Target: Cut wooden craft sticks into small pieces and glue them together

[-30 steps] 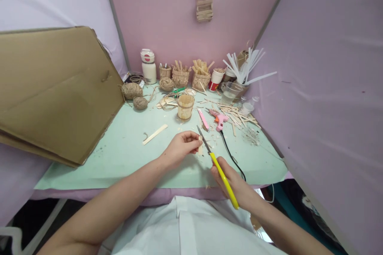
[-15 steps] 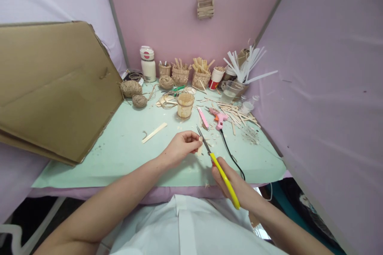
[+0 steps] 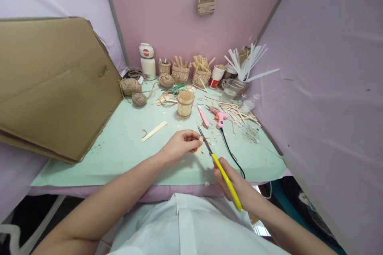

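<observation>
My left hand [image 3: 178,146] pinches a short wooden stick piece [image 3: 199,148] above the green mat [image 3: 125,147]. My right hand [image 3: 231,183] grips yellow-handled scissors [image 3: 221,170], whose blades point up and left and meet the stick piece beside my left fingertips. Small wood chips lie on the mat under the blades.
A loose wooden stick [image 3: 154,131] lies left of my hands. A stick-built cup [image 3: 185,104], a pink cutter [image 3: 203,116] and a pink glue gun [image 3: 220,118] with its black cord sit behind. Twine balls [image 3: 131,86], stick baskets [image 3: 200,73] and cups line the back wall. Cardboard [image 3: 50,83] leans at left.
The hands and scissors stay nearly in place; the view has shifted slightly, and the stick piece sits a little lower against the blades.
</observation>
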`<state>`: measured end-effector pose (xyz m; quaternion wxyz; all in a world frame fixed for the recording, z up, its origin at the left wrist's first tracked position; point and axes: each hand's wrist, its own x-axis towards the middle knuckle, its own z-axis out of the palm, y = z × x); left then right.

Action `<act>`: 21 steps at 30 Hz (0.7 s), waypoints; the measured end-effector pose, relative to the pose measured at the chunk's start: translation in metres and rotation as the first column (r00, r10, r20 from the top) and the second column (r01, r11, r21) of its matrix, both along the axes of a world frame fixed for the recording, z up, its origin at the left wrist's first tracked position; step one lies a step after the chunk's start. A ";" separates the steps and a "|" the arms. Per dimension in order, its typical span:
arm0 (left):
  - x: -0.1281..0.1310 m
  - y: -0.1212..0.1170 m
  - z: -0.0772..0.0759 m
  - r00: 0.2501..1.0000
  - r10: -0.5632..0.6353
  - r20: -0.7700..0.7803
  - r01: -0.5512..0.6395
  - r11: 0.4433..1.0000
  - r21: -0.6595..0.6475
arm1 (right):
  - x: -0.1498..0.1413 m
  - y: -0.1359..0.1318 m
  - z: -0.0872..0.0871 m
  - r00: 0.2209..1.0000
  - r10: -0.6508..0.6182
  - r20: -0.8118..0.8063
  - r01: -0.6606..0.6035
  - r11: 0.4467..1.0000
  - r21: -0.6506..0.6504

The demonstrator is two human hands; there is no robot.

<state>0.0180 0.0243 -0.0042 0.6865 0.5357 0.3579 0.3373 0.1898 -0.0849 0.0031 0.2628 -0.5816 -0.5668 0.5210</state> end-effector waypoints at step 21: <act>-0.001 0.000 0.005 0.998 -0.031 -0.055 0.030 0.999 -0.023 | 0.001 0.001 0.014 0.999 0.031 0.040 -0.030 0.999 -0.042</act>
